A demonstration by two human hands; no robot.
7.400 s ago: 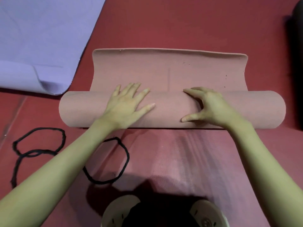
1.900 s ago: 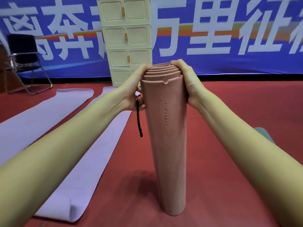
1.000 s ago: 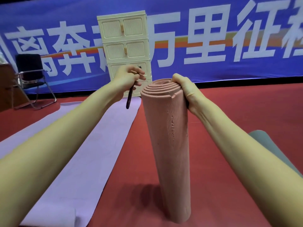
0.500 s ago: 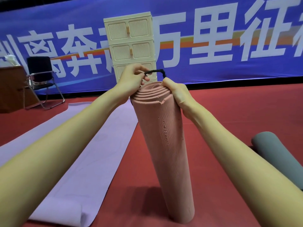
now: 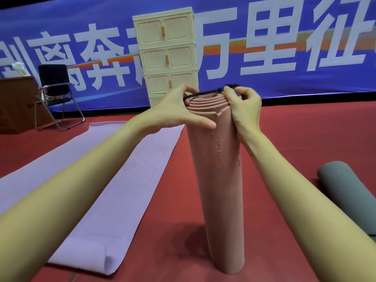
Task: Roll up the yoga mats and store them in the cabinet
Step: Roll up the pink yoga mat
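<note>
Standing on end on the red floor (image 5: 284,139), the rolled pink mat (image 5: 219,180) leans slightly, its spiral top between both hands. Left hand (image 5: 173,110): fingers curled, pinching one side of a black elastic loop (image 5: 205,93), the thumb lying along the mat's upper wall. Right hand (image 5: 244,106): fingers curled round the loop's other side, the heel of the hand against the roll. The loop is stretched across the top rim, not yet down over it. The foam appears light, soft and springy; its outer flap would likely unwind if released, so a hold near the top edge suits the banding, and around the middle for carrying. Beside it lie two unrolled lilac mats (image 5: 126,190) and a rolled grey mat (image 5: 350,190). The cream cabinet (image 5: 166,55), doors closed, stands against the blue banner (image 5: 284,47); a black chair (image 5: 55,90) stands to its left. The lilac mats lie across the likely path to the cabinet.
</note>
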